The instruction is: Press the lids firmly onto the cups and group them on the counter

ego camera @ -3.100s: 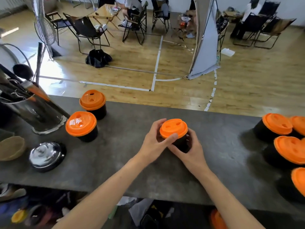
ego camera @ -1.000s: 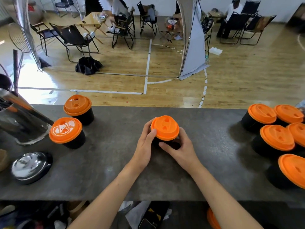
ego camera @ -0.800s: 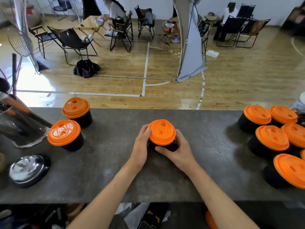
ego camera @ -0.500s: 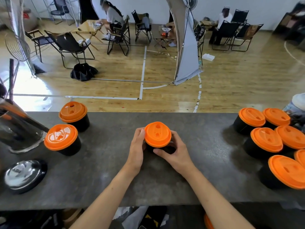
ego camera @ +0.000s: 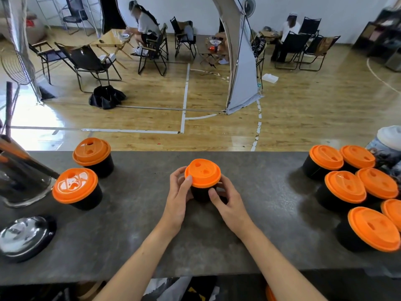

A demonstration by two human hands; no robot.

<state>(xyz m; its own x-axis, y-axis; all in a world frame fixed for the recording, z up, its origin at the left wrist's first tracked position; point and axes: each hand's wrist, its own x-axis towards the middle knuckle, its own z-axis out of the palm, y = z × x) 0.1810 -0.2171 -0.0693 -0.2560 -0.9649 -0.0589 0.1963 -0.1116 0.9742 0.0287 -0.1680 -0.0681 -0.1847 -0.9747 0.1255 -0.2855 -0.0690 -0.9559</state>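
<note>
A black cup (ego camera: pixel 200 193) with an orange lid (ego camera: pixel 202 173) stands at the middle of the grey counter (ego camera: pixel 138 224). My left hand (ego camera: pixel 179 197) grips the cup from the left, thumb against the lid's rim. My right hand (ego camera: pixel 229 203) grips it from the right, thumb on the cup's wall. Two lidded black cups stand at the left, a far one (ego camera: pixel 93 156) and a near one (ego camera: pixel 76 189). A group of several lidded cups (ego camera: pixel 345 187) stands at the right.
A steel utensil holder (ego camera: pixel 21 177) stands at the far left, with a shiny round lid (ego camera: pixel 23 236) in front of it. A patterned container with a white lid (ego camera: pixel 388 146) sits behind the right group. Beyond the counter are a wooden floor, chairs and seated people.
The view has shifted so the right group shows more fully. Both hands stay on the middle cup, and my left thumb now sits at the lid's rim.
</note>
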